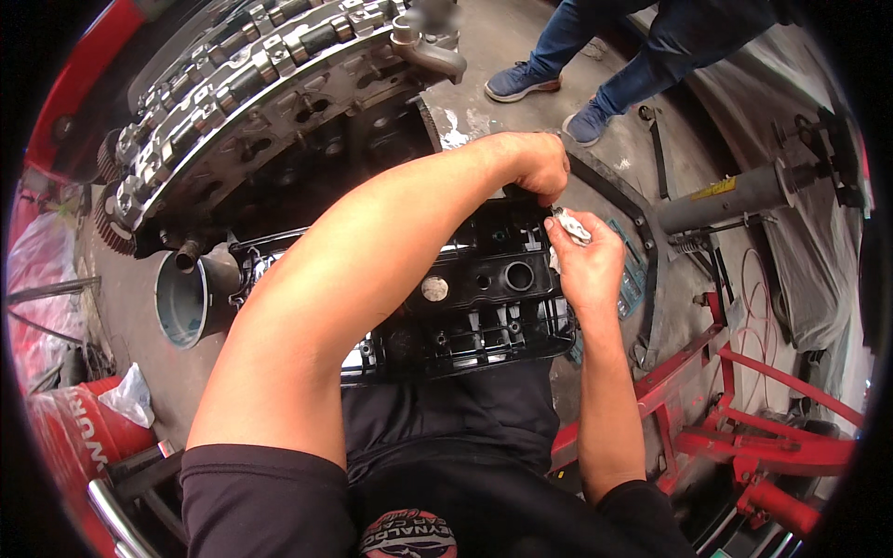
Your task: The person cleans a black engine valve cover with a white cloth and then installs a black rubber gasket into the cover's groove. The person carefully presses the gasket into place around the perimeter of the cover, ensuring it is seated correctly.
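A black valve cover (465, 290) with round openings lies in front of my body. My left arm reaches across it, and my left hand (539, 167) is closed at its far right corner. The fingers there curl downward, and what they grip is hidden. Close below it, my right hand (593, 265) pinches a crumpled white rag (574, 227) with dark smudges between thumb and fingers, beside the cover's right end.
An engine with exposed camshafts (270, 65) stands beyond the cover at upper left. A grey bucket (181, 299) and a red drum (88, 437) are at left. Red metal frames (707, 409) and a grey cylinder (726, 200) occupy the right. Another person's legs (605, 88) stand at the top.
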A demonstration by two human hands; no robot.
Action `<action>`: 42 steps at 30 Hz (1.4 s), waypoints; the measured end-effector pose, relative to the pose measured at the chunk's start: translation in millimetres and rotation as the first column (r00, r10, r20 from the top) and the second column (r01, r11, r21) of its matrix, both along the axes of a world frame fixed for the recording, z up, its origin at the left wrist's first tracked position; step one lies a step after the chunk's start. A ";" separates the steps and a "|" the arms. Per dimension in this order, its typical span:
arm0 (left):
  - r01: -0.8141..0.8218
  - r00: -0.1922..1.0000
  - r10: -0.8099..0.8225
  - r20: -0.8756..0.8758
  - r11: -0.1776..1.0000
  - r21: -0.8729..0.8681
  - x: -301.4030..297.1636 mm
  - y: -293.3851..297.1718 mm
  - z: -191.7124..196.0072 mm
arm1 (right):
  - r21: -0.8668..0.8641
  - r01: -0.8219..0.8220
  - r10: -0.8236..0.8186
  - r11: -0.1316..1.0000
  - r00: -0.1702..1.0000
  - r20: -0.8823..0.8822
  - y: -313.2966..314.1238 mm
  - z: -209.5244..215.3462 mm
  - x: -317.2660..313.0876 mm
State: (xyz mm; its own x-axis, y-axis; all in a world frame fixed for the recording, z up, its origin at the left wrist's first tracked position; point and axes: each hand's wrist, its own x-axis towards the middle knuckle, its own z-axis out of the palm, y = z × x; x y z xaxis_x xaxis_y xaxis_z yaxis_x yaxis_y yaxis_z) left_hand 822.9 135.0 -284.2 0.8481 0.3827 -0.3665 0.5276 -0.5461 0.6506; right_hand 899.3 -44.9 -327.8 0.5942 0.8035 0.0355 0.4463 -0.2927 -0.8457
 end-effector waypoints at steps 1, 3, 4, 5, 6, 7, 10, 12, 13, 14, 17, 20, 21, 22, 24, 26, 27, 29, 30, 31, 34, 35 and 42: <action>-0.005 1.000 0.004 -0.008 0.999 -0.031 -0.7 3.4 -1.7 | -0.002 -0.001 0.001 1.000 1.000 -0.002 1.1 -0.1 -0.6; -0.034 0.999 0.034 0.001 0.991 -0.127 -4.4 9.1 -7.5 | 0.016 -0.002 0.002 1.000 1.000 -0.009 1.7 -0.8 -1.2; -0.054 0.998 0.058 0.019 0.979 -0.197 -6.6 8.7 -11.0 | 0.031 0.003 -0.002 1.000 1.000 -0.013 -0.9 -3.7 -0.6; -0.071 0.996 0.083 0.035 0.962 -0.265 -8.0 9.2 -14.0 | 0.046 0.008 -0.007 0.999 1.000 -0.016 -2.3 -5.7 -0.5; -0.094 0.994 0.103 0.020 0.957 -0.274 -7.9 11.6 -15.5 | 0.064 0.002 0.000 0.998 0.999 -0.034 -2.2 -5.0 -0.9; -0.114 0.993 0.120 0.003 0.950 -0.289 -7.7 11.0 -13.8 | 0.063 -0.008 0.009 0.998 1.000 -0.014 -3.7 -4.5 -0.9; -0.073 0.997 0.078 0.013 0.971 -0.226 -4.3 5.7 -16.3 | 0.043 -0.015 0.015 0.999 1.000 0.019 -5.1 -0.4 -1.6; -0.013 0.999 0.019 0.036 0.989 -0.144 0.7 3.0 -19.6 | 0.008 0.002 -0.002 1.000 1.000 0.026 -3.2 -4.8 0.7; -0.014 0.999 0.020 0.048 0.993 -0.116 -0.4 2.4 -24.5 | -0.009 -0.002 0.002 1.000 0.999 0.035 -2.1 -2.9 1.5; -0.015 0.998 0.021 0.060 0.996 -0.088 -2.7 2.5 -29.4 | -0.012 -0.002 0.002 1.000 1.000 -0.010 0.4 -4.0 -0.2; -0.013 0.994 0.017 0.108 0.999 -0.037 -7.4 3.2 -33.0 | 0.027 -0.013 0.012 1.000 0.999 0.052 1.8 -10.2 -1.8; -0.069 0.988 0.077 0.133 0.996 -0.062 -18.6 -0.4 -29.3 | -0.030 -0.077 0.073 0.997 0.989 -0.130 3.5 -1.9 5.7; -0.097 0.985 0.107 0.135 0.992 -0.080 -23.0 -1.0 -26.6 | -0.004 -0.108 0.104 0.994 0.964 -0.243 1.0 0.7 8.7; -0.120 0.974 0.137 0.179 0.987 -0.106 -32.8 -0.4 -22.1 | 0.033 -0.149 0.150 0.988 0.911 -0.385 -2.5 12.3 8.6; -0.318 0.888 0.344 0.307 0.939 -0.132 -48.4 -7.0 -15.5 | 0.041 -0.109 0.111 0.993 0.786 -0.608 -11.9 0.1 30.5; -0.526 0.786 0.460 0.413 0.848 0.055 -53.6 -14.7 -12.4 | 0.064 0.007 0.039 0.998 0.723 -0.689 -25.9 -4.9 43.6; -0.568 0.757 0.449 0.474 0.811 0.138 -58.3 -25.6 -7.0 | 0.049 0.049 -0.002 0.998 0.731 -0.682 -34.8 -12.9 53.0; -0.625 0.737 0.454 0.500 0.741 0.247 -62.5 -48.2 5.5 | 0.126 0.094 0.038 0.988 0.638 -0.769 -48.4 -29.7 57.3; -0.582 0.774 0.421 0.474 0.767 0.271 -61.3 -61.3 16.1 | 0.183 0.061 0.114 0.981 0.583 -0.804 -53.2 -32.7 56.3; -0.529 0.828 0.422 0.369 0.806 0.266 -56.3 -74.9 31.4 | 0.245 0.035 0.191 0.969 0.521 -0.832 -55.7 -37.4 48.9; -0.378 0.912 0.325 0.251 0.902 0.208 -42.9 -91.0 39.2 | 0.220 -0.123 0.250 0.968 0.583 -0.773 -56.8 -13.7 19.9; -0.320 0.935 0.268 0.232 0.920 0.226 -36.4 -92.3 40.4 | 0.259 -0.133 0.290 0.957 0.502 -0.814 -58.9 -8.0 18.7; -0.114 0.993 0.115 -0.001 0.982 0.150 -21.5 -85.4 61.8 | 0.343 -0.063 0.319 0.937 0.556 -0.768 -57.2 -11.2 3.1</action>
State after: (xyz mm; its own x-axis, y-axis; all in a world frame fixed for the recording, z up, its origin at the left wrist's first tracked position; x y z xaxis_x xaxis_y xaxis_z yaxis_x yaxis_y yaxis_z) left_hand 801.3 49.6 -222.4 0.7922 0.5281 -0.3058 0.5982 -0.5725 0.5607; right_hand 902.4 -102.1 -339.0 0.3089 0.9374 -0.1608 -0.4341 -0.0115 -0.9008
